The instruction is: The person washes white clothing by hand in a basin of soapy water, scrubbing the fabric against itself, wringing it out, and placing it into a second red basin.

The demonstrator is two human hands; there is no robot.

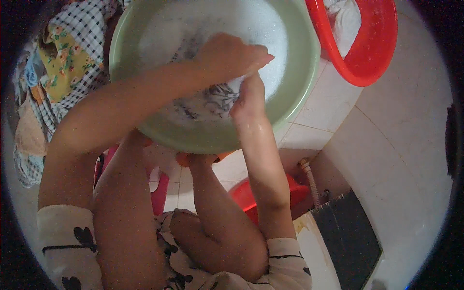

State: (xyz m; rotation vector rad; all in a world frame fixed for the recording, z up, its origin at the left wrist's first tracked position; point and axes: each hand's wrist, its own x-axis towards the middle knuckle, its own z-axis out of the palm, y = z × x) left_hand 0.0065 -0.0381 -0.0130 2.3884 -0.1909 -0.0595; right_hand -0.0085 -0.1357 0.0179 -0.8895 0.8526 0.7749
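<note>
A wide pale-green basin (304, 90) filled with sudsy water (273, 32) stands before me. In it lies a wet white cloth with a dark print (221, 96), partly under the suds. My left hand (230, 52) reaches across the basin and is closed in a fist around the cloth, somewhat blurred. Just below it, my right hand (252, 90) grips the same cloth, its wrist wet. The two hands meet over the water, and their fingers hide much of the part they hold.
At the left lies a pile of patterned laundry (69, 58). A red basin (377, 61) with white cloth (344, 25) stands at the upper right. Below the green basin are my legs (217, 210), a red plastic container (243, 195), a pipe (311, 181) and a dark panel (349, 232) beside the tiled wall.
</note>
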